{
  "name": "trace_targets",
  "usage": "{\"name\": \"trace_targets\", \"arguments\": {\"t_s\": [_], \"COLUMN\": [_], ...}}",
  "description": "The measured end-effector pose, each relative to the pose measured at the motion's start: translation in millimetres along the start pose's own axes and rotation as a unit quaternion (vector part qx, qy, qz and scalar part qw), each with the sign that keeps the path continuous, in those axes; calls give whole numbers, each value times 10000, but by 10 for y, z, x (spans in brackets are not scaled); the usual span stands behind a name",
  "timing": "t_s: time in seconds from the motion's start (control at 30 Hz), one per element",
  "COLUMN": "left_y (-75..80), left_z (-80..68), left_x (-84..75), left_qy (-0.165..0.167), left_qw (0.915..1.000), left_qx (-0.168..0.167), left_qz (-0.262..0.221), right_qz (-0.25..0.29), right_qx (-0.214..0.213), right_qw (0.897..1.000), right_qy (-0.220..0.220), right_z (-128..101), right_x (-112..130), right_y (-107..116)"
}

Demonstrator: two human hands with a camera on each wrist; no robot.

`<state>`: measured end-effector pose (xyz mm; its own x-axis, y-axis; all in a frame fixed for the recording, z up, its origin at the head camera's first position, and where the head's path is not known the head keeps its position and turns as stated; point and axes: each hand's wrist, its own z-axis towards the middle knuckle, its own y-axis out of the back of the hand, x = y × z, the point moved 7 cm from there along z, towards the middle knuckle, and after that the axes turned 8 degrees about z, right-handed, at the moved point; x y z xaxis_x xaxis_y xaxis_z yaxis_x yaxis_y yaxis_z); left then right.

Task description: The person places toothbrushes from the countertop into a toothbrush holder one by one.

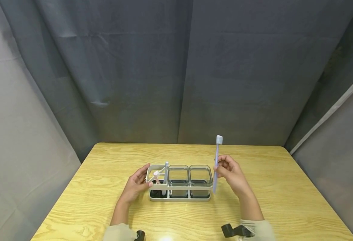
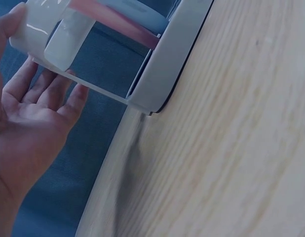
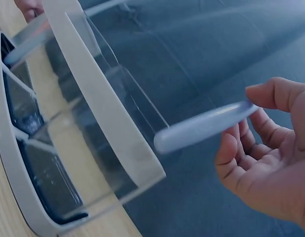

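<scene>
Head view: wooden worktop point(image 1: 285, 201) carries a white three-slot holder point(image 1: 179, 197) at centre; left hand point(image 1: 135, 184), fingers straight, rests on its 9 o'clock end; right hand point(image 1: 232, 175) at 3 o'clock pinches an upright lilac toothbrush point(image 1: 216, 164)

Wood-grain table, matt white rack, clear cups

The table point(image 1: 285, 187) shows smooth pale wood grain; the holder frame point(image 1: 179, 198) looks matt, perhaps plastic; clear glossy cups point(image 1: 200, 175); smooth lilac plastic toothbrush point(image 1: 216, 167).
</scene>
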<state>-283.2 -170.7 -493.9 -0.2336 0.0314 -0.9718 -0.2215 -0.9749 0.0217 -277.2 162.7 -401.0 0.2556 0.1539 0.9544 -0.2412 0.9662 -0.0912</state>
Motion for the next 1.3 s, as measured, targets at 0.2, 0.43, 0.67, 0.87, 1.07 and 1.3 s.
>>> {"name": "trace_targets", "arguments": {"t_s": [0.2,0.43,0.67,0.87,1.07,1.3], "left_y": [-23,-17,-7,-3,3,12], "left_z": [-3,2,12,-3,-11,-7], "left_x": [-4,6,4,6,15,25], "left_qy": [-105,59,88,78,98,85], "left_qw": [9998,10000,9999,10000,9999,9999], "left_qx": [23,-1,-47,-53,-54,-67], "left_qz": [-175,31,2,-27,-66,-98], "right_qz": [56,77,390,522,764,1037], "right_qx": [-165,-229,-291,-404,-443,-429], "right_qw": [9994,9987,9974,9961,9945,9916], "right_qy": [294,442,528,579,570,636], "right_z": [29,52,80,81,97,110], "right_x": [66,114,117,108,74,71], "right_y": [-138,-299,-427,-528,-606,-692]}}
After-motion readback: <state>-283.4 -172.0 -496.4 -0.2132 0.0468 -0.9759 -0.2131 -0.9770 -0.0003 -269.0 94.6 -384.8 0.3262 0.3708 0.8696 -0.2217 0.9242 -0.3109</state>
